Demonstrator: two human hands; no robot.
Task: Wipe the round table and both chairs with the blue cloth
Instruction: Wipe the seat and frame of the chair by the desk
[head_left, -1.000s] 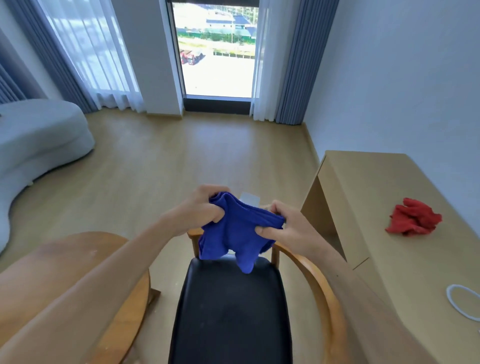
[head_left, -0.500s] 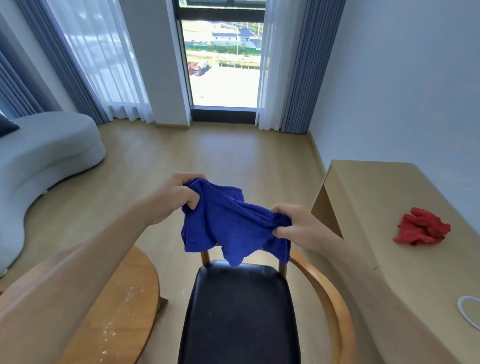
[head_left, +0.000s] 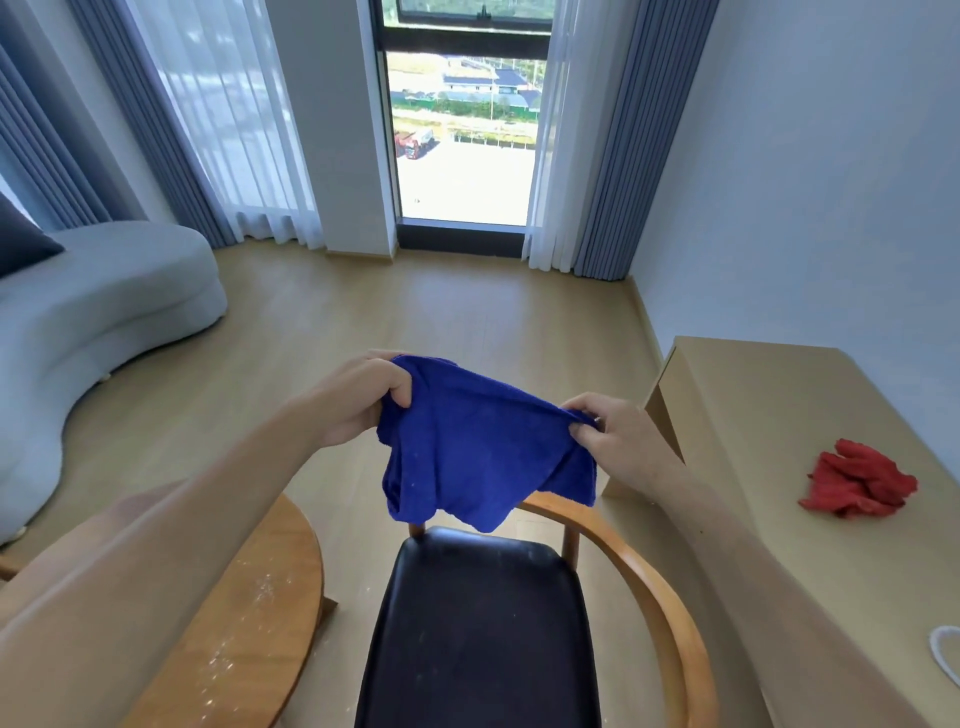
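The blue cloth (head_left: 478, 452) hangs spread in the air above the chair. My left hand (head_left: 363, 400) pinches its upper left corner, and my right hand (head_left: 608, 436) pinches its upper right edge. Below it stands a wooden chair (head_left: 654, 587) with a curved armrest and a black seat (head_left: 483, 629) that shows faint dusty marks. The round wooden table (head_left: 260, 613) lies at the lower left, partly hidden by my left forearm, with white specks scattered on its top.
A light wooden desk (head_left: 779, 415) stands along the right wall with a crumpled red cloth (head_left: 857, 486) on it and a white cable loop (head_left: 943, 654) at its near end. A grey sofa (head_left: 93, 312) fills the left. Bare wooden floor runs to the window.
My hands have lifted the blue cloth and pulled it apart, so it went from a bunched wad to a spread sheet. The view has tilted upward.
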